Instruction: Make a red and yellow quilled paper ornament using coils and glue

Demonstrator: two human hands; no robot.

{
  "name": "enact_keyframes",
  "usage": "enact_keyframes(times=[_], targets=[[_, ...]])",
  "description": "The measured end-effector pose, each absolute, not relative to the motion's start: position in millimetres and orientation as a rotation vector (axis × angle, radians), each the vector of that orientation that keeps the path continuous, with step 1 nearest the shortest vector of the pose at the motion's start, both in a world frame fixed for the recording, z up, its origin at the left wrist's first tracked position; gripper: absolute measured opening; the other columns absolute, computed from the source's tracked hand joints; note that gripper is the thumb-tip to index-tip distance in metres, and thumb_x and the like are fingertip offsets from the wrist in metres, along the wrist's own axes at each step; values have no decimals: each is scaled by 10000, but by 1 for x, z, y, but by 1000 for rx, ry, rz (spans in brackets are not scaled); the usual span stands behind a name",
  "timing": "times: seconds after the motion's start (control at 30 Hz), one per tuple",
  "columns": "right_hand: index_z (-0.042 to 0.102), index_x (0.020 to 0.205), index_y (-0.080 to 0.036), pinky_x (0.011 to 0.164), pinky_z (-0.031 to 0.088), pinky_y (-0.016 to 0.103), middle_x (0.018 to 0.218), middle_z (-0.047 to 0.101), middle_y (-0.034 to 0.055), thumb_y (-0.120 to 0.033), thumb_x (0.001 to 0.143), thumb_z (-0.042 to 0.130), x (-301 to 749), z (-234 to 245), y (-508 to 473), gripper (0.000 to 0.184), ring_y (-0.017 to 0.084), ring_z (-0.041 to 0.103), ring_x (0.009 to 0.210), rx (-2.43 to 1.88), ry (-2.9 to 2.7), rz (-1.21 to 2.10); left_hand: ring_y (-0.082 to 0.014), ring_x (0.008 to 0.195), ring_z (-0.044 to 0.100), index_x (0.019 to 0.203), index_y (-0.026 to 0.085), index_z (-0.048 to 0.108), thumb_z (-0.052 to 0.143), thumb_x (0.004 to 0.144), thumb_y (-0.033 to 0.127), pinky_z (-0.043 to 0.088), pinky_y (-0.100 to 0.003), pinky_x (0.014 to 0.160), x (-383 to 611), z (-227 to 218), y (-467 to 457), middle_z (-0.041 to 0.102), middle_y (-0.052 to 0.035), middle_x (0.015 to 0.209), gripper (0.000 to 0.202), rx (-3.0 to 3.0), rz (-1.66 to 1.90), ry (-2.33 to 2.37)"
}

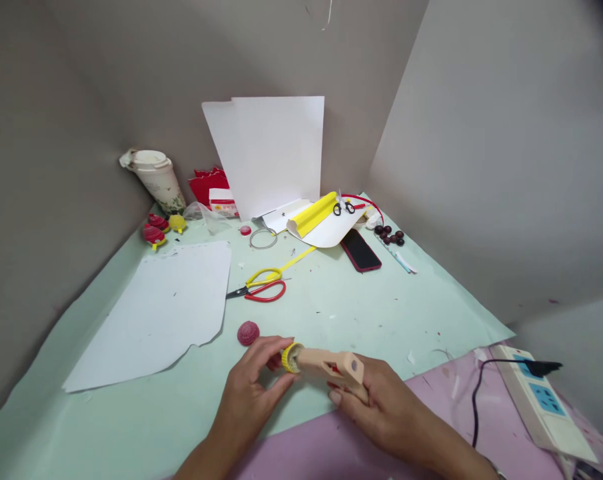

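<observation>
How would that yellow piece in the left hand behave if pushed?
Standing on its round edge, the yellow piece would probably roll. Its ridged rim may resist slipping, and a fingertip pinch by the left hand suggests it's light.

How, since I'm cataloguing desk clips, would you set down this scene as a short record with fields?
Left hand: holds a yellow round piece
Right hand: grips a beige gun-shaped tool, pointed at that piece
Nearby: round red piece
Centre: red-and-yellow-handled scissors
Left: white paper
Back left: cup
Back right: phone
Front right: power strip
</observation>
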State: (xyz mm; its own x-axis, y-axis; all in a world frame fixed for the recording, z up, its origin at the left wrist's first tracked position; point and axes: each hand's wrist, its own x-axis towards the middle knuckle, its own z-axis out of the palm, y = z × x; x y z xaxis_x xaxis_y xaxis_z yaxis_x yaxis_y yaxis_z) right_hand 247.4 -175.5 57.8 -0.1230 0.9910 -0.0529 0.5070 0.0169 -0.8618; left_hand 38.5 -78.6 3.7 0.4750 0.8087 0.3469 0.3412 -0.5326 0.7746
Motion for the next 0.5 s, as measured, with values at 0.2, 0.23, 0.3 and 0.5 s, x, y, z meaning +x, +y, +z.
enact_keyframes(times=[0.2,0.23,0.3,0.5], targets=[[636,1036,-206,785,461,259,937,672,34,-231,896,529,247,60,-174,178,184,615,848,-1528,-1742,1025,-176,881,676,1111,274,687,749,767,196,569,-265,745,40,4,-80,711,-31,1037,359,2100,947,913],[633,1052,-209,786,462,259,948,675,34,-237,899,527,247,61,-174,188,185,618,854,-1521,-1742,1031,-173,875,675,1111,274,687,747,769,195,568,-263,745,41,4,-80,710,-30,1034,357,2104,950,903],[629,1053,-211,782,461,260,948,677,33,-247,903,525,247,60,-174,186,186,621,852,-1525,-1738,1030,-161,838,672,1111,274,686,745,777,208,565,-258,737,41,4,-80,708,-27,1023,346,2106,956,887],[616,944,-206,731,433,260,883,661,22,-264,899,535,248,53,-177,110,172,600,777,-1656,-1746,965,-159,841,674,1118,281,679,748,779,220,565,-256,741,41,3,-79,704,-25,1026,351,2115,963,888]])
